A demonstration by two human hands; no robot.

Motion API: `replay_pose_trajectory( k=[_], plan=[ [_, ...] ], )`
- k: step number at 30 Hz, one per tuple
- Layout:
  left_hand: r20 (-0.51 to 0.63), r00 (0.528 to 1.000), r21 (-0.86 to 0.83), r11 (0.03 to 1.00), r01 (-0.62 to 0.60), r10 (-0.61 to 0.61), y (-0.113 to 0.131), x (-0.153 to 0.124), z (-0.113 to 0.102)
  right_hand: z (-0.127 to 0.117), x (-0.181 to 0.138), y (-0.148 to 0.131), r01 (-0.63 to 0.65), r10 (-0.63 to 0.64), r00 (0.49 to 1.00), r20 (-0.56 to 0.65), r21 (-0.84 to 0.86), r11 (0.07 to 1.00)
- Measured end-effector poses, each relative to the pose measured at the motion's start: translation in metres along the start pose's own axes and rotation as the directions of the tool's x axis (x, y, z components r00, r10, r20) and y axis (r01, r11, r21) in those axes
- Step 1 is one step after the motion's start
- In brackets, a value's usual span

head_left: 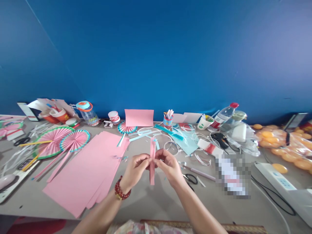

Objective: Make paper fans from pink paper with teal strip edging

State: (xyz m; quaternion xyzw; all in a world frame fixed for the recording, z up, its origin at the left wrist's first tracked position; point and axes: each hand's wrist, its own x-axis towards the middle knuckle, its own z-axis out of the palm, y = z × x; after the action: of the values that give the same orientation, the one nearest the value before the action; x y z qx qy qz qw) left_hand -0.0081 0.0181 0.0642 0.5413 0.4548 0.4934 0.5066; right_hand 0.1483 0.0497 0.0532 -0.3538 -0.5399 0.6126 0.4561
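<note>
The fingers [144, 163] of the left hand [133, 172] and right hand [172, 166] are grasping a narrow pink strip [152, 177] from both sides near its middle. As I judge it, uneven pressure between the two pinches could be skewing its folds, and a slackening grip could be letting them spring apart. The strip is running lengthwise between the fingertips, its ends projecting beyond them, far and near; it is sitting just to the right of the large pink sheets [91, 162], seemingly above the desk [152, 208]. Farther right of those sheets, black-handled scissors [192, 177] are lying partly hidden. Left of the sheets, near their edge, a blue-edged pleated fan [75, 140] is resting.
</note>
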Motion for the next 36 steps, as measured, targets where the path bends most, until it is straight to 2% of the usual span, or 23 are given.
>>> replay_pose_trajectory(
  k=[6, 23, 31, 36],
  plan=[
    [0.004, 1.000, 0.026, 0.999, -0.027, 0.027, -0.001, 0.001, 0.001, 0.001, 0.000, 0.001, -0.029, 0.029, 0.999, -0.014, 0.023, 0.999],
    [-0.004, 1.000, 0.040, 0.999, -0.008, 0.008, -0.009, 0.002, 0.002, 0.007, 0.000, 0.008, 0.025, -0.015, 0.998, -0.065, 0.160, 0.987],
    [-0.009, 1.000, 0.071, 0.997, -0.008, 0.009, -0.009, 0.000, 0.001, 0.001, 0.009, -0.004, 0.071, -0.063, 0.995, -0.071, 0.108, 0.992],
    [0.021, 1.000, 0.055, 0.998, 0.000, -0.001, -0.008, -0.004, 0.000, -0.002, 0.015, -0.011, 0.019, -0.015, 0.999, -0.037, 0.115, 0.993]
  ],
)
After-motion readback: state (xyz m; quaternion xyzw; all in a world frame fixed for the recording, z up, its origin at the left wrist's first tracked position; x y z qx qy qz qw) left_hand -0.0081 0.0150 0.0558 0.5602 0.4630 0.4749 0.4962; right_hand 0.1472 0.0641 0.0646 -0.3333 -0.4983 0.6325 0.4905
